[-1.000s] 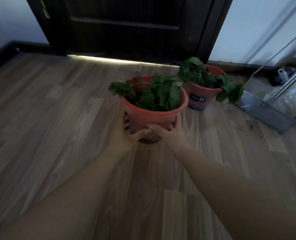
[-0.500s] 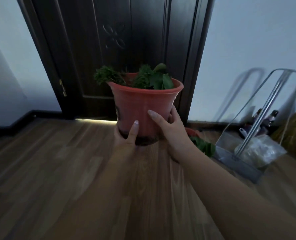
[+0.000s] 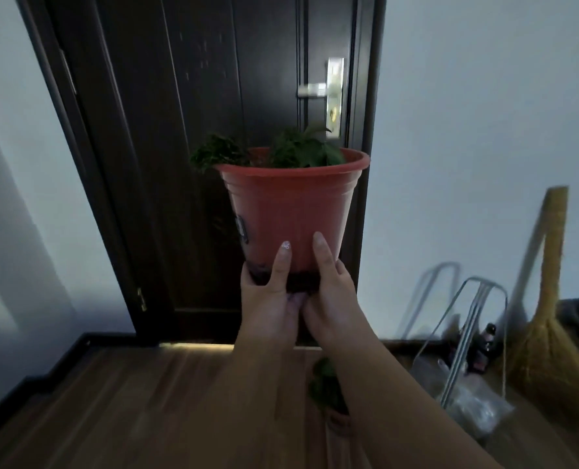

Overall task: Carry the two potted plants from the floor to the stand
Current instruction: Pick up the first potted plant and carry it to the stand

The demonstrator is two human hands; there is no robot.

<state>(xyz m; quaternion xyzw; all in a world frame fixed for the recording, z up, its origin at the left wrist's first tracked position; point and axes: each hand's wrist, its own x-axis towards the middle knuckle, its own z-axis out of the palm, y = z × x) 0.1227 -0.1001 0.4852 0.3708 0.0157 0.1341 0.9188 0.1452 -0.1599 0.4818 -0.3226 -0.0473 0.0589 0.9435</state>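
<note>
Both the left hand (image 3: 269,292) and right hand (image 3: 332,292) clasp only the red pot's (image 3: 291,211) narrow base, so the top-heavy plant may tip, spilling soil.

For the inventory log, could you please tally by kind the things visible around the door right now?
Potted plants: 2, the red pot held in the left hand and right hand, and the second plant mostly hidden on the floor
Brooms: 1
Dustpans: 1
Bottles: 1
Total: 5
</note>
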